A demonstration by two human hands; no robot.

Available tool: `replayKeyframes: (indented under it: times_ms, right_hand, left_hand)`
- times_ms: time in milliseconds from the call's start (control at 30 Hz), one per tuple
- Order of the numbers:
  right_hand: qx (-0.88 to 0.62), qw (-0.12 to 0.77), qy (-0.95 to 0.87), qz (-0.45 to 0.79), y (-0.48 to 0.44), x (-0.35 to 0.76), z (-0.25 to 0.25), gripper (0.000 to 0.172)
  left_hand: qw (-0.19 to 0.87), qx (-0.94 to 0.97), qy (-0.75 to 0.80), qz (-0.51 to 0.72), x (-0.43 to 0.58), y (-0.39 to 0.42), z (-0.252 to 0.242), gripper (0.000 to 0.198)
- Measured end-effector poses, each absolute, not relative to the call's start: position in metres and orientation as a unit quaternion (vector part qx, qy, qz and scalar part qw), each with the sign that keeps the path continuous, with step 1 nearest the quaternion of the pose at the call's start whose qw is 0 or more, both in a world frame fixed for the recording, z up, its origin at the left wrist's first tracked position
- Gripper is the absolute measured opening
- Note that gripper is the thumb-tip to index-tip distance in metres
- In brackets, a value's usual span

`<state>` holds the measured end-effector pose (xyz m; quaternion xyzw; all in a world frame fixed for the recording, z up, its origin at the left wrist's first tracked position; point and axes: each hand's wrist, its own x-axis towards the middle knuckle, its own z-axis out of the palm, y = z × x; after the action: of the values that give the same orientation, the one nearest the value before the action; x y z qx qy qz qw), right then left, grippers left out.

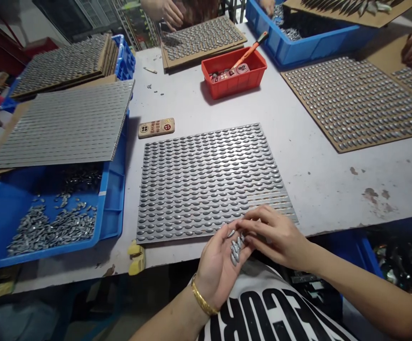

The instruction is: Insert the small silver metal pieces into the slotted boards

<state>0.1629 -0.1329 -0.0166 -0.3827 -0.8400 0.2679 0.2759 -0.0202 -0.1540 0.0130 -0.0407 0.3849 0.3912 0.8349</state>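
Note:
My left hand [217,265] is turned palm up near the table's front edge, cupped round several small grey spindle-shaped pieces [236,249]. Over that palm bends my right hand [273,237], its fingertips pinched together among the pieces; whether one is between them is hidden. Just beyond both hands lies a flat grey board [206,182] covered with rows of similar pieces. At its near right corner, bare strips show without pieces on them.
On the left, a blue bin [113,208] holds loose pieces, with a grey slotted panel [67,121] across it. A phone [156,128], a red tray [234,85] and a filled cardboard sheet [351,102] surround the board. Other people's hands [172,14] appear at the far side.

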Motion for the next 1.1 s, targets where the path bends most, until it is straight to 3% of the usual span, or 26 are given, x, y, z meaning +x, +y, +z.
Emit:
replayKeyframes:
  times_ms: [233, 400, 533, 667, 800, 1100]
  right_hand:
    - [-0.346, 0.318, -0.828, 0.307, -0.146, 0.154, -0.012, 0.015]
    - [-0.32, 0.375, -0.816, 0.301, -0.163, 0.149, -0.013, 0.02]
    - [-0.415, 0.406, -0.749, 0.318, -0.159, 0.165, -0.021, 0.02]
    - [-0.446, 0.38, -0.75, 0.307, -0.146, 0.177, -0.043, 0.018]
    - [-0.409, 0.347, -0.815, 0.22, -0.137, 0.173, -0.063, 0.023]
    - [-0.387, 0.254, -0.877, 0.126, -0.133, 0.176, -0.057, 0.026]
  left_hand:
    - [0.822, -0.062, 0.421, 0.378, -0.015, -0.156, 0.013, 0.038]
    - [0.82, -0.064, 0.428, 0.374, -0.011, -0.161, 0.015, 0.038]
    - [0.82, -0.072, 0.427, 0.375, -0.015, -0.164, 0.015, 0.038]
    - [0.805, -0.09, 0.469, 0.353, -0.016, -0.168, 0.013, 0.041]
    - [0.806, -0.1, 0.476, 0.339, -0.014, -0.171, 0.011, 0.043]
    - [0.805, -0.095, 0.472, 0.346, -0.015, -0.174, 0.01, 0.042]
